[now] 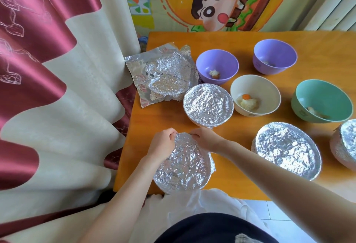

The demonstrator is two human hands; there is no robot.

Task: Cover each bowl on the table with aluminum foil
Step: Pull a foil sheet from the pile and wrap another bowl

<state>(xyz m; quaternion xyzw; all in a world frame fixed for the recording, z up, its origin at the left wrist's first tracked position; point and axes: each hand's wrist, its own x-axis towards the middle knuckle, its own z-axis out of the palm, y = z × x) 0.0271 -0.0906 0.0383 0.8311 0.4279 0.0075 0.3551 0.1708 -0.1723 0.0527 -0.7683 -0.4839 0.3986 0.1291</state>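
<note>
A crumpled foil stack [163, 75] lies at ten o'clock on the table [154, 119]. At seven o'clock, by the near edge, the left hand [163, 144] and right hand [206, 138] pinch the far rim of a foil-covered bowl [185, 165]. A second covered bowl [208, 106] stands just beyond it. Rightward stand the near purple bowl [217, 67], cream bowl [255, 96], far purple bowl [274, 57] and green bowl [321, 101], all uncovered. A third covered bowl [287, 150] and a fourth covered bowl [344, 142] sit toward four o'clock.

A home: satin curtain [48, 69], cartoon wall hanging [217, 2] and orange table [154, 119] holding food bowls [255, 98].
</note>
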